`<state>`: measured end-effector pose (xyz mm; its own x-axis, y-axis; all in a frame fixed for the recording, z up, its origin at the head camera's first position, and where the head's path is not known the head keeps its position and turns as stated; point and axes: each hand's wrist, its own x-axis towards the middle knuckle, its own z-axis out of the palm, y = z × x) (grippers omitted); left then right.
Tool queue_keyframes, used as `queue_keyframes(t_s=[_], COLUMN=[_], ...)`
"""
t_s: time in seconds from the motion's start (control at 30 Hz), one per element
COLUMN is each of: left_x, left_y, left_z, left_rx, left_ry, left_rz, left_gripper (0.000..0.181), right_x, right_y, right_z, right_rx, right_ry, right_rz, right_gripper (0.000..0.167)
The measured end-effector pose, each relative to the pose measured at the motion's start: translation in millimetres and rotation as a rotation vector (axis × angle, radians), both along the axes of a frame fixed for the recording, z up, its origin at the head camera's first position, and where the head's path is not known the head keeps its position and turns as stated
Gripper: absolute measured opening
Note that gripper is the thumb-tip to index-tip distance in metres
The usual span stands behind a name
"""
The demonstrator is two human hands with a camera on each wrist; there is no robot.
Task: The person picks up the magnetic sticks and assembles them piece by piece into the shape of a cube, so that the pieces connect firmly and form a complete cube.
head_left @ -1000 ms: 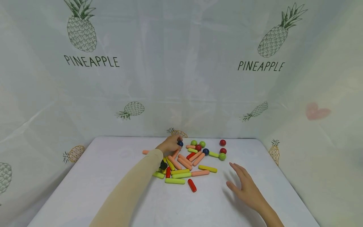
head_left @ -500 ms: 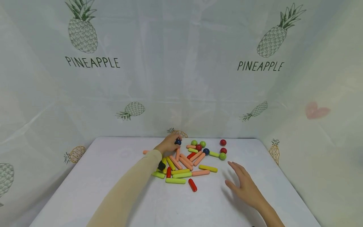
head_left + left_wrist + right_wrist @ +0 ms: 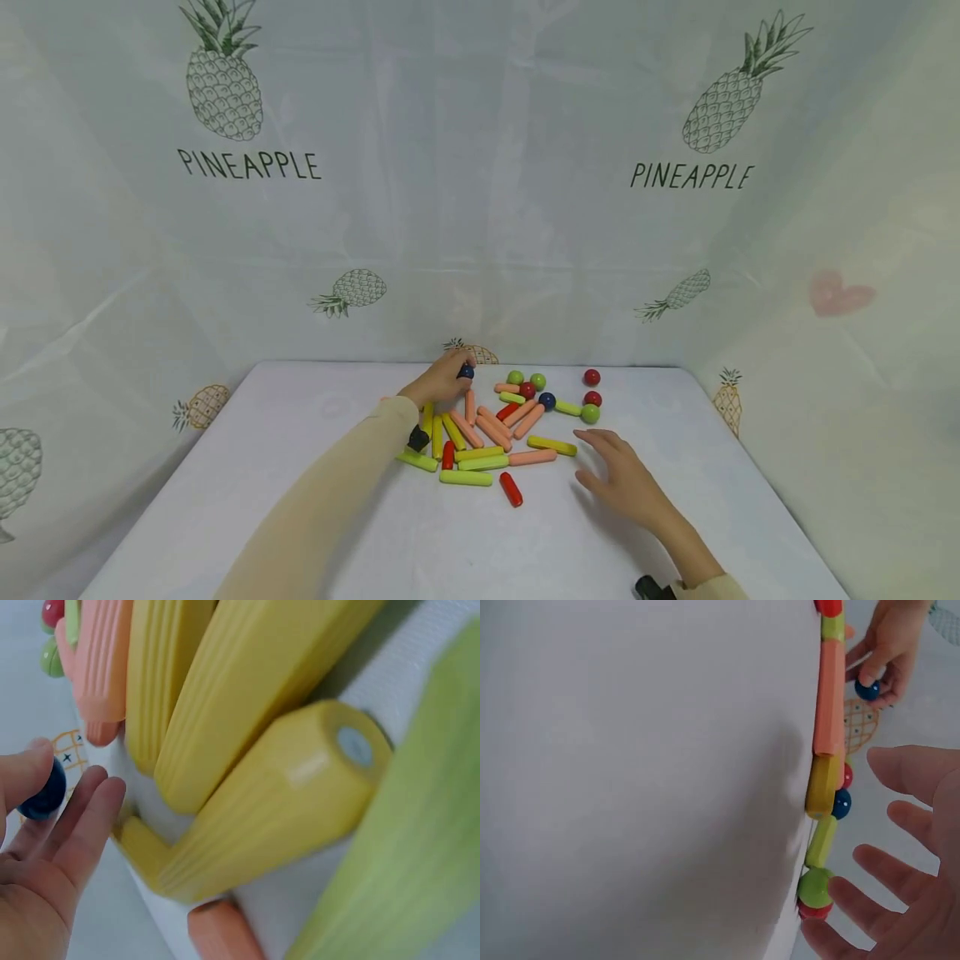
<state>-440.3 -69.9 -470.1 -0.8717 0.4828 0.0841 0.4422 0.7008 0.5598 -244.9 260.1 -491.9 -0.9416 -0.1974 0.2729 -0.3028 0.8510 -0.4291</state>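
Observation:
My left hand (image 3: 439, 380) pinches a dark blue ball (image 3: 467, 372) between thumb and fingers at the far edge of the table. In the left wrist view the ball (image 3: 46, 793) sits against the thumb, and the other fingers are partly extended. Ribbed yellow sticks (image 3: 262, 802) lie just beneath that hand. My right hand (image 3: 621, 482) hovers over the table's right side, fingers spread and slightly bent, with nothing in it. Nearest to it is a yellow stick (image 3: 552, 446). Its spread fingers (image 3: 881, 911) also show in the right wrist view.
Several salmon sticks (image 3: 493, 432), lime sticks (image 3: 465, 477) and short red sticks (image 3: 511, 489) lie in a loose cluster mid-table. Behind them are green balls (image 3: 537, 381), red balls (image 3: 592, 377) and another blue ball (image 3: 547, 402). A pineapple-print cloth (image 3: 480, 208) hangs behind the white table (image 3: 420, 542).
My left hand has shifted slightly left and away with the blue ball. A salmon stick near it now lies more nearly straight. My right hand has moved a little left.

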Motion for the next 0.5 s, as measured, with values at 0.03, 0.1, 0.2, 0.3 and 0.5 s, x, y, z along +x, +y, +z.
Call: queue_keyframes(t_s=[0.03, 0.1, 0.2, 0.3, 0.5], left_x=[0.2, 0.4, 1.5, 3.0, 10.8], left_y=[-1.1, -3.4, -7.3, -11.6, -17.9], left_z=[0.6, 1.7, 3.6, 4.9, 9.6], left_rx=[-0.002, 0.003, 0.014, 0.019, 0.018], left_ry=[0.002, 0.002, 0.007, 0.023, 0.036], left_rz=[-0.004, -0.011, -0.026, -0.041, -0.049], left_gripper=[0.032, 0.033, 0.033, 0.033, 0.031], right_x=[-2.1, -6.6, -14.1, -22.0, -35.0], right_y=[-2, -6, -9, -12, -15], right_z=[0.9, 2.2, 3.1, 2.7, -0.4], right_rx=[0.003, 0.016, 0.040, 0.062, 0.067], right_ry=[-0.010, -0.025, -0.043, -0.063, -0.093], right_rz=[-0.001, -0.002, -0.008, -0.021, -0.039], right_gripper=[0.061, 0.059, 0.056, 0.052, 0.045])
